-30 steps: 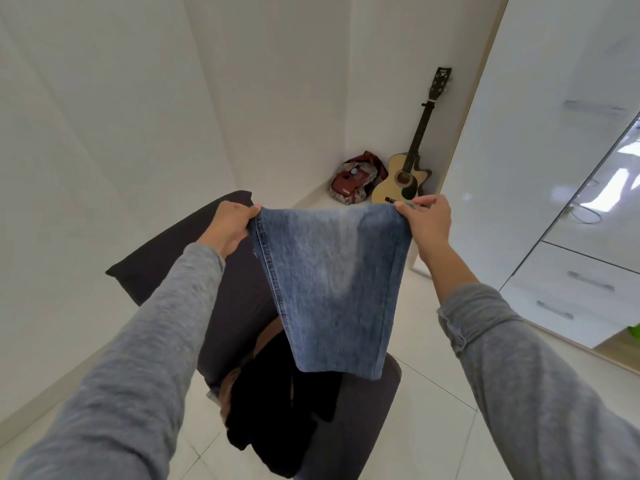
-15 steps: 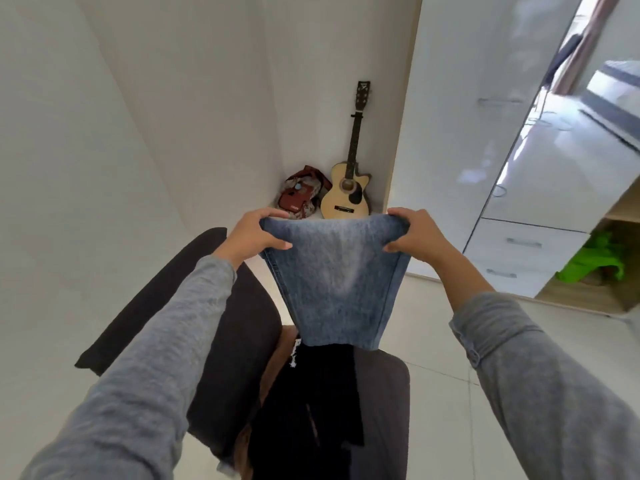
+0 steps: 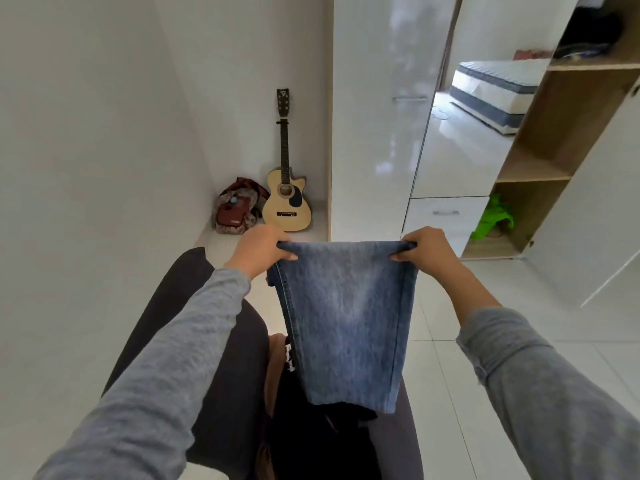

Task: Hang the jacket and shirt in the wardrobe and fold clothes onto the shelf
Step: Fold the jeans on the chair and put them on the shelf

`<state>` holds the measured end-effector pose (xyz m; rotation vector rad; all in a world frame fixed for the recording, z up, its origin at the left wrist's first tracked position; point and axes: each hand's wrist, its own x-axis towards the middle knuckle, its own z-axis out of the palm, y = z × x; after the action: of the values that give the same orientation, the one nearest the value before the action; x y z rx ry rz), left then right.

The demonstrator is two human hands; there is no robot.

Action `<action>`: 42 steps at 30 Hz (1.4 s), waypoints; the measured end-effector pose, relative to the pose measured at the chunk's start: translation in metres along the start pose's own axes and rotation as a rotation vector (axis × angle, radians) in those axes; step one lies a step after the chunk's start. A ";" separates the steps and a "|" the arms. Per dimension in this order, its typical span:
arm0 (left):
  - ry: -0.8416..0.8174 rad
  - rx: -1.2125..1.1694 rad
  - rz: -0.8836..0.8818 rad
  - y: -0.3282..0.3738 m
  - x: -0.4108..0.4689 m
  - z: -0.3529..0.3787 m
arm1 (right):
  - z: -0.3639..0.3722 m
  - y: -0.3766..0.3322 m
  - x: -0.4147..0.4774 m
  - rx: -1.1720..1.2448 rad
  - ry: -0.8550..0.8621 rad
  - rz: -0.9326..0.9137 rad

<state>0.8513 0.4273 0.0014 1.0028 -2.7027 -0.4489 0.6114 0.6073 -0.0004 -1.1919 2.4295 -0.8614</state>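
Folded blue jeans hang in front of me, held up by their top fold. My left hand grips the left corner and my right hand grips the right corner, fingers curled over the cloth. Below the jeans a dark chair carries a pile of black clothes with a brown garment beside it. The open wardrobe with wooden shelves stands at the right; a green garment lies on its lowest shelf.
A guitar leans in the far corner next to a red patterned bag. Glossy white wardrobe doors and a drawer fill the middle. An open white door juts out at the right. White tiled floor lies under me.
My view has swung to the right, bringing the open wardrobe shelves into sight. The jeans stay hanging between both hands, held slightly lower in view, with the grip unchanged.
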 end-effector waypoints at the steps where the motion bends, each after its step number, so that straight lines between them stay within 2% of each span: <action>1: -0.046 -0.001 0.011 -0.001 0.004 0.004 | 0.000 0.003 0.001 0.001 -0.009 0.014; 4: -0.116 0.009 0.022 -0.006 0.017 0.017 | 0.001 0.012 0.008 -0.050 -0.011 0.037; 8: -0.095 0.003 -0.003 -0.008 0.038 0.028 | 0.002 0.015 0.035 -0.079 -0.014 0.051; 12: -0.001 0.040 -0.068 -0.010 0.058 0.028 | 0.001 0.009 0.061 -0.052 0.023 0.027; 16: 0.161 0.010 -0.074 -0.008 0.061 0.019 | -0.005 -0.005 0.071 -0.028 0.111 -0.039; 22: 0.402 0.050 -0.052 -0.004 0.018 0.034 | 0.018 0.003 0.023 0.060 0.278 -0.055; 26: 0.452 0.035 0.011 -0.017 -0.061 0.108 | 0.082 0.054 -0.059 0.063 0.341 -0.016; 29: 0.339 0.017 0.005 -0.035 -0.133 0.182 | 0.147 0.108 -0.134 0.081 0.256 0.072; 32: 0.047 -0.050 -0.076 -0.051 -0.201 0.261 | 0.209 0.162 -0.192 -0.020 0.062 0.204; 35: -0.172 -0.100 -0.205 -0.061 -0.253 0.326 | 0.252 0.201 -0.228 -0.120 -0.098 0.279; 39: -0.282 -0.121 -0.142 -0.067 -0.279 0.354 | 0.280 0.233 -0.253 -0.130 -0.157 0.289; 42: -0.253 -0.109 -0.084 -0.076 -0.273 0.356 | 0.279 0.239 -0.247 -0.145 -0.238 0.244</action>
<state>0.9881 0.6266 -0.3832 1.0990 -2.8228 -0.7790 0.7560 0.8098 -0.3659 -0.9558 2.4056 -0.4518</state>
